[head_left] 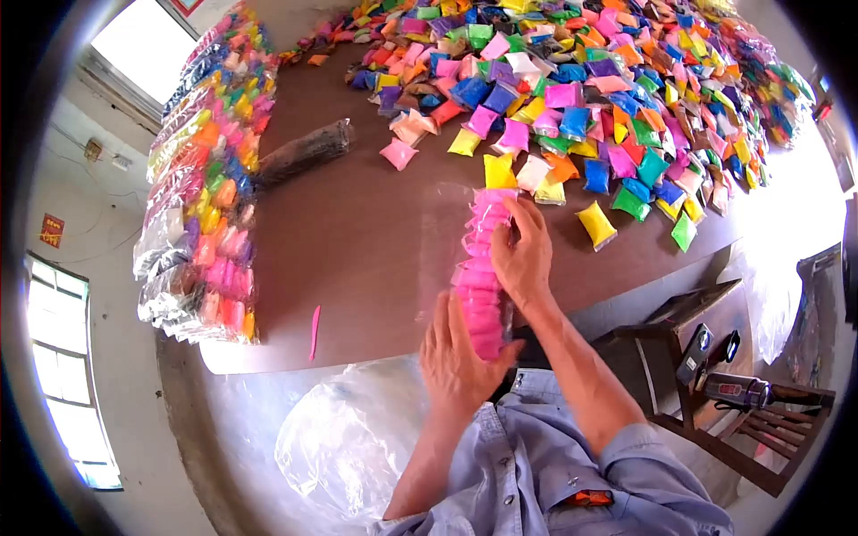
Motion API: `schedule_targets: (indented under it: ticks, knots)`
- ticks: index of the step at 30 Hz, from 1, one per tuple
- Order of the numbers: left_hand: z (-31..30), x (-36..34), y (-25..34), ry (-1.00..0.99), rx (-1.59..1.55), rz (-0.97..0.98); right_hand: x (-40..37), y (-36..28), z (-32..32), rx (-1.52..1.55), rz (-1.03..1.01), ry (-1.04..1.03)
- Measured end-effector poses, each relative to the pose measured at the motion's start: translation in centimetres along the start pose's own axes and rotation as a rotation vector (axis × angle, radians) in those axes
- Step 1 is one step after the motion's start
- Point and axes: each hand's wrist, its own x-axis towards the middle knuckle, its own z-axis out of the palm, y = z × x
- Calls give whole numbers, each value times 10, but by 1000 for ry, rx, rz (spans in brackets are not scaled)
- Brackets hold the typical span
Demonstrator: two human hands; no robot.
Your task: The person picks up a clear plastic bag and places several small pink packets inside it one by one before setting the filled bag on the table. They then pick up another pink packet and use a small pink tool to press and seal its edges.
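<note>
A row of bright pink packets (483, 308) lies in a clear plastic bag near the table's front edge, its long side pointing away from me. My left hand (458, 362) cups the near end, fingers along the left side and thumb at the right. Higher up on the right side, my right hand (525, 255) grips the row with bent fingers. The bag's loose clear film (438, 241) spreads out to the left. Just beyond the row's far end sits a yellow packet (500, 171).
A large heap of small coloured packets (572, 98) covers the back right of the brown table (357, 241). Filled clear bags (192, 214) are stacked along the left edge. A dark rolled bundle (306, 154) and a pink strip (315, 332) lie nearby. A wooden chair (715, 384) holds small items.
</note>
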Motion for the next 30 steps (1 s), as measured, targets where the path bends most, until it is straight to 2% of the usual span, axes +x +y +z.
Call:
schedule_targets:
  ticks: [3, 5, 6, 7, 8, 11, 12, 13, 16, 17, 19, 25, 27, 30]
  knots:
    - [-4, 7, -31, 6, -8, -82, -25, -11, -7, -30, -22, 22]
    - [-21, 12, -65, -117, -108, -140, -39, -6, -19, -57, -40, -32]
    - [-30, 17, -83, -111, -105, -150, -44, -7, -28, -45, -35, -113]
    - [-38, 24, -101, -140, 18, -54, -48, -11, -34, -35, -33, -194]
    - [-44, 30, -112, -171, 140, 39, -51, -22, -42, 44, 75, -253]
    - [-53, 41, -122, -145, 86, -71, -53, -18, -56, 81, 150, -388]
    - [-50, 41, -120, -118, 113, -80, -50, -17, -58, 39, 3, -304]
    - [-47, 40, -117, -116, 110, -88, -45, -18, -60, 36, 1, -312]
    - [-37, 40, -114, -28, 52, -102, -21, -27, -66, -128, -275, -265]
    - [-34, 41, -117, -12, 56, -90, -14, -26, -65, -133, -278, -273]
    - [-31, 42, -123, 11, 60, -87, 2, -25, -59, -185, -540, -280]
    - [-41, 42, -134, -141, -178, -78, 23, -16, -43, -223, -627, -423]
    - [-46, 43, -127, -64, -76, 31, 28, -15, -40, -226, -644, -442]
    - [-46, 48, -109, 31, -48, 18, 31, -8, -35, -194, -638, -496]
